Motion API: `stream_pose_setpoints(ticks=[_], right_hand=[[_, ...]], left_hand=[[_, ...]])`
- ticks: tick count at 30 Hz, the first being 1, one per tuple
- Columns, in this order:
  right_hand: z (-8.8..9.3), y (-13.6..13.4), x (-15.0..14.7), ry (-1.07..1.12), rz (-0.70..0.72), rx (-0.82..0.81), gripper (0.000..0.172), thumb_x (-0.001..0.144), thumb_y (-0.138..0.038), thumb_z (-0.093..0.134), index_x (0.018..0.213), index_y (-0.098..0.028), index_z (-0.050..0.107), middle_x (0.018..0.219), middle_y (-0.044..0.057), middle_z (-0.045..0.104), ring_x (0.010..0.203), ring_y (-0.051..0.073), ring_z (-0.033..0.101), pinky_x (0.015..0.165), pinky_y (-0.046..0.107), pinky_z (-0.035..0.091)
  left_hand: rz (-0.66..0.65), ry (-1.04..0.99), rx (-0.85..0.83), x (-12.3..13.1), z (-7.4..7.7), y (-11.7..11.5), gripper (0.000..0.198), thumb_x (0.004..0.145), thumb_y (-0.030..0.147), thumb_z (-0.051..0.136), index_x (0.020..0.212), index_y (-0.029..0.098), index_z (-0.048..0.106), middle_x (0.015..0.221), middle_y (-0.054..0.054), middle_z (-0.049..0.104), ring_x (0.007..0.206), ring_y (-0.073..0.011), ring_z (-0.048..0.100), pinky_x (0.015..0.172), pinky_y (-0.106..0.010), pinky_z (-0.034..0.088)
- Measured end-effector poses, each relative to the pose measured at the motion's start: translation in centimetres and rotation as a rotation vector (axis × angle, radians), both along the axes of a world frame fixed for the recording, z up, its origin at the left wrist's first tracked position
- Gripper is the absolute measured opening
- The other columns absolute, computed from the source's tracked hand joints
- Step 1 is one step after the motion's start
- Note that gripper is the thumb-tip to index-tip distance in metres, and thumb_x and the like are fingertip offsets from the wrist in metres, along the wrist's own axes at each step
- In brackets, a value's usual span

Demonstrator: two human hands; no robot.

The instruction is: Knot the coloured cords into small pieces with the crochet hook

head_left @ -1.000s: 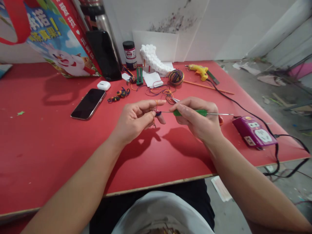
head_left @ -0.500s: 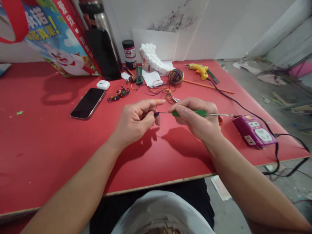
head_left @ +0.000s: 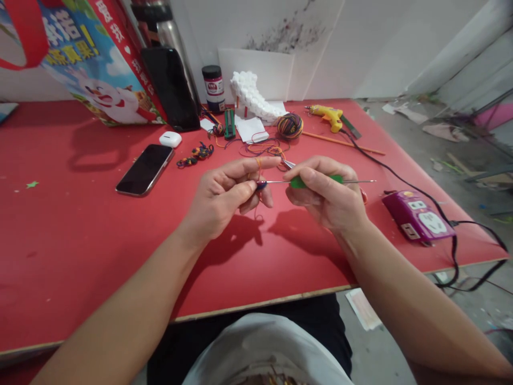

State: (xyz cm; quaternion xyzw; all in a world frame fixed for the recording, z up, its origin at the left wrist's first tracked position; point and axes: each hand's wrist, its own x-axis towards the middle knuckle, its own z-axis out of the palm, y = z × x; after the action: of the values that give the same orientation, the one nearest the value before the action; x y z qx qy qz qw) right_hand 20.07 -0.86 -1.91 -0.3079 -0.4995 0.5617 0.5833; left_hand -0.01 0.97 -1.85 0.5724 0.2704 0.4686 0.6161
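Note:
My left hand (head_left: 226,198) pinches a small dark piece of crochet work (head_left: 261,185) between thumb and fingers. Orange yarn (head_left: 258,161) loops round its outstretched index finger. A crochet hook (head_left: 297,182) with a green grip and thin metal ends is in my right hand (head_left: 328,192), closed round the grip. The hook's left end reaches the dark crochet piece; its other end sticks out to the right. Behind my hands, loose yarn strands (head_left: 264,148) lead to a multicoloured yarn ball (head_left: 290,126). Scissors (head_left: 287,164), partly hidden, lie behind my right fingers.
On the red table (head_left: 100,256) are a phone (head_left: 145,169), an earphone case (head_left: 170,139), a dark braided yarn piece (head_left: 195,155), a yellow glue gun (head_left: 326,116) and a purple power socket (head_left: 419,215) with black cables. A white bag (head_left: 264,342) sits at my lap.
My right hand has shifted slightly right with the hook, exposing more of its metal shaft. The fingers of my left hand have spread a little, and the index finger has risen.

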Motion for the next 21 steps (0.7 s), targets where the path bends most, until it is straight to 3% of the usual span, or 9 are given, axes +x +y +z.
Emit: stream_pose_setpoints(ticks=[5,11,16,21], right_hand=[[-0.1,0.1,-0.1,-0.011,-0.023,0.019,0.027,0.083,-0.046,0.087,0.083,-0.019,0.079,0.05,-0.009,0.036,0.044,0.006,0.026,0.048,0.026,0.025],[-0.7,0.0,-0.1,-0.013,0.029,0.005,0.032,0.085,-0.049,0.087,0.087,-0.019,0.078,0.052,-0.008,0.044,0.045,0.008,0.035,0.047,0.026,0.03],[-0.7,-0.2,-0.3,0.008,0.038,-0.028,0.028,0.085,-0.048,0.087,0.089,-0.021,0.079,0.056,-0.005,0.051,0.05,0.009,0.045,0.047,0.025,0.036],[-0.5,-0.4,-1.0,0.002,0.007,-0.032,0.032,0.084,-0.052,0.086,0.09,-0.021,0.078,0.057,-0.005,0.051,0.05,0.01,0.043,0.049,0.026,0.036]], left_hand=[[0.006,0.011,-0.016,0.2,-0.6,-0.1,0.036,0.095,0.027,0.069,0.13,0.022,0.079,0.083,-0.006,0.078,0.063,-0.0127,0.064,0.054,-0.024,0.046],[-0.03,0.029,-0.037,0.3,-0.6,-0.2,0.036,0.096,0.029,0.071,0.13,0.021,0.08,0.082,-0.007,0.079,0.058,-0.0113,0.059,0.054,-0.025,0.045],[0.015,-0.035,-0.099,0.8,-0.5,-0.5,0.029,0.089,0.027,0.076,0.116,0.021,0.085,0.083,-0.006,0.079,0.062,-0.0129,0.062,0.053,-0.025,0.044],[0.077,-0.127,-0.127,1.1,-0.3,-0.7,0.019,0.083,0.022,0.079,0.099,0.025,0.088,0.088,-0.004,0.08,0.067,-0.0111,0.06,0.059,-0.025,0.047]])
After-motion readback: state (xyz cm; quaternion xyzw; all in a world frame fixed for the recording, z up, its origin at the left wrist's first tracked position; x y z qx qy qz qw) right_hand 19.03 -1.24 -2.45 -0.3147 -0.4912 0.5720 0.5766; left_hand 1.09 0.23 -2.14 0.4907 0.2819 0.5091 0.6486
